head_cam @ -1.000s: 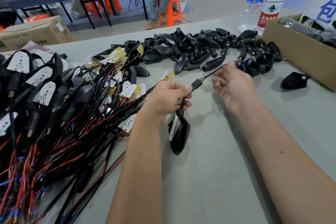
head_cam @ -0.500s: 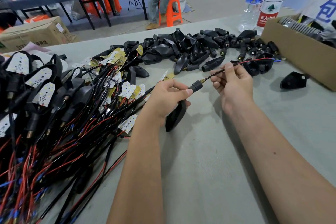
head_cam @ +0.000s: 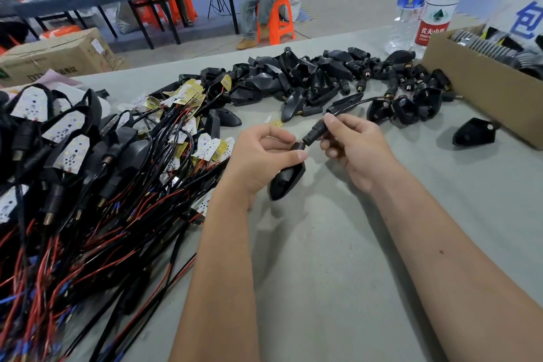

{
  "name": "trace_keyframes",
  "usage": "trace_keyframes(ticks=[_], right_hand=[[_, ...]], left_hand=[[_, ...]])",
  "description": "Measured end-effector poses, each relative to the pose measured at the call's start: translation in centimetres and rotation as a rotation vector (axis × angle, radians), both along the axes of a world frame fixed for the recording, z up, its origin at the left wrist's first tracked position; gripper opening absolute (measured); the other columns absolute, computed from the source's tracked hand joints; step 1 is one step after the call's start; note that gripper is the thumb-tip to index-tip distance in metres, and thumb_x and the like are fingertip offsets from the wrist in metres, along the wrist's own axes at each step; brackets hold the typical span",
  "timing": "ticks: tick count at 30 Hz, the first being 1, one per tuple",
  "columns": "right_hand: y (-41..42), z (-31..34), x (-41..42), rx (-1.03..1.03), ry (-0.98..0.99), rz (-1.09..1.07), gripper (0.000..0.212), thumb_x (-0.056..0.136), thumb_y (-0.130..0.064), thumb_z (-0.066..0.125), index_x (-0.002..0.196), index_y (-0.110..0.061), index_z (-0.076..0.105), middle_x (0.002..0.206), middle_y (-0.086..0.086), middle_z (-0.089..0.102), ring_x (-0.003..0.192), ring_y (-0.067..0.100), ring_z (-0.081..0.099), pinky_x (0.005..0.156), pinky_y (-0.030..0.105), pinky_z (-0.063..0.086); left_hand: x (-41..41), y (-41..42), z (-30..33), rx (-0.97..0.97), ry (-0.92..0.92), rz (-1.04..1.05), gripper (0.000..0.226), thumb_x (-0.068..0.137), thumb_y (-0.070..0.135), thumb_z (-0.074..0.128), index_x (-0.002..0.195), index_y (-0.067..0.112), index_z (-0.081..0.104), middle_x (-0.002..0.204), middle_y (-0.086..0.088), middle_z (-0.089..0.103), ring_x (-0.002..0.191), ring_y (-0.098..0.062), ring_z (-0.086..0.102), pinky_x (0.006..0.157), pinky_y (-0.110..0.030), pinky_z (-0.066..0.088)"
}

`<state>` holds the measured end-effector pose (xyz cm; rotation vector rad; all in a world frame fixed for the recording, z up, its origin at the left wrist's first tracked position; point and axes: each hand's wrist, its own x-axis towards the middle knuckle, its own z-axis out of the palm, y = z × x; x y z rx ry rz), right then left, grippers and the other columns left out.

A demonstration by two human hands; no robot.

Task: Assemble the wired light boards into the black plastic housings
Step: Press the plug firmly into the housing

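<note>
Black housing (head_cam: 286, 181) sits gripped in the left hand (head_cam: 258, 156), steadied mid-table, while the right hand (head_cam: 357, 145) pinches the threaded stem (head_cam: 316, 133), likely to seat it.

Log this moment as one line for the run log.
left hand grips black housing | right hand pinches threaded collar on cable | collar near housing neck

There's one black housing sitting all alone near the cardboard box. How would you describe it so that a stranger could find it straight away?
Start at the open cardboard box at the table's right edge, beside the two water bottles. Just in front of its near corner lies the lone black housing, open side up. Unlike the heaped housings further left, it touches none of them, and no wire runs into it.
</note>
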<state>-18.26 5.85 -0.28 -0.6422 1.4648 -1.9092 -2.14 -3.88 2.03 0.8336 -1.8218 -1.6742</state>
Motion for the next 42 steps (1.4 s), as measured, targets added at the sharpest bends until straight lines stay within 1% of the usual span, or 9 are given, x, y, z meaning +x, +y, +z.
trace_keyframes(ticks=[4,7,10,14,16,19,25,31,42], right_hand=[[0.3,0.2,-0.1,-0.085,-0.161,-0.048,0.018,0.1,-0.014,0.066,0.085,-0.005,0.069,0.076,0.008,0.073,0.063,0.015,0.068,0.055,0.019,0.052],[0.4,0.5,0.0,-0.099,-0.22,-0.078,0.017,0.101,-0.013,0.064,0.088,-0.004,0.072,0.081,0.008,0.075,0.066,0.016,0.069,0.055,0.02,0.053],[0.4,0.6,0.1,-0.076,-0.196,-0.105,0.023,0.102,-0.017,0.062,0.088,-0.007,0.078,0.082,0.005,0.073,0.065,0.013,0.064,0.051,0.021,0.048],[0.5,0.6,0.1,-0.052,-0.167,-0.144,0.021,0.104,-0.017,0.06,0.094,-0.008,0.077,0.094,0.01,0.077,0.072,0.015,0.071,0.054,0.021,0.052],[0.3,0.6,0.3,-0.041,-0.14,-0.163,0.02,0.105,-0.017,0.059,0.097,-0.007,0.073,0.096,0.011,0.079,0.073,0.017,0.074,0.055,0.022,0.054],[0.1,0.5,0.5,-0.005,-0.091,-0.206,0.016,0.105,-0.018,0.06,0.095,-0.007,0.066,0.096,0.014,0.079,0.071,0.022,0.076,0.052,0.023,0.055],[0.3,0.6,0.4,-0.061,-0.135,-0.127,0.012,0.1,-0.02,0.068,0.091,-0.013,0.063,0.099,0.014,0.079,0.08,0.028,0.078,0.047,0.024,0.053],[0.6,0.9,0.5,-0.08,-0.136,-0.127,0.013,0.096,-0.018,0.073,0.093,-0.013,0.061,0.095,0.014,0.079,0.076,0.025,0.078,0.046,0.02,0.048],[0.5,0.8,0.8,-0.096,-0.154,-0.158,0.014,0.095,-0.018,0.074,0.091,-0.013,0.061,0.086,0.009,0.079,0.075,0.027,0.078,0.05,0.022,0.052]], left_hand=[[-0.1,-0.1,-0.4,-0.11,-0.077,-0.014,0.04,0.072,0.016,0.093,0.105,0.018,0.069,0.095,0.008,0.079,0.084,-0.013,0.076,0.073,-0.031,0.064],[-0.3,0.0,-0.6,-0.255,-0.164,0.006,0.037,0.07,0.017,0.093,0.097,0.025,0.07,0.096,0.003,0.076,0.086,-0.02,0.075,0.08,-0.043,0.063],[-0.4,0.0,-0.7,-0.32,-0.162,0.022,0.031,0.072,0.01,0.091,0.094,0.023,0.073,0.096,-0.002,0.075,0.089,-0.018,0.073,0.084,-0.034,0.061],[-0.5,0.2,-0.6,-0.319,-0.097,0.022,0.028,0.077,0.003,0.086,0.1,0.015,0.078,0.094,-0.002,0.077,0.079,0.0,0.07,0.072,-0.009,0.051],[-0.7,0.3,-0.6,-0.344,-0.104,0.025,0.028,0.077,0.001,0.085,0.102,0.013,0.078,0.096,-0.003,0.077,0.077,0.002,0.069,0.07,-0.005,0.048],[-0.9,0.3,-0.8,-0.385,-0.114,0.046,0.029,0.077,0.002,0.085,0.102,0.015,0.079,0.097,0.0,0.076,0.084,-0.004,0.07,0.074,-0.007,0.049],[-1.2,0.3,-0.9,-0.408,-0.089,0.101,0.031,0.079,0.003,0.083,0.101,0.024,0.078,0.088,0.015,0.071,0.083,-0.002,0.068,0.086,-0.032,0.059],[-1.1,0.3,-0.9,-0.487,-0.057,0.075,0.033,0.078,0.002,0.083,0.102,0.024,0.078,0.089,0.017,0.069,0.082,0.007,0.063,0.074,-0.007,0.046],[-1.6,0.8,-0.7,-0.566,-0.033,0.085,0.033,0.08,-0.002,0.079,0.108,0.016,0.079,0.101,0.006,0.074,0.096,-0.005,0.067,0.085,-0.013,0.049]])
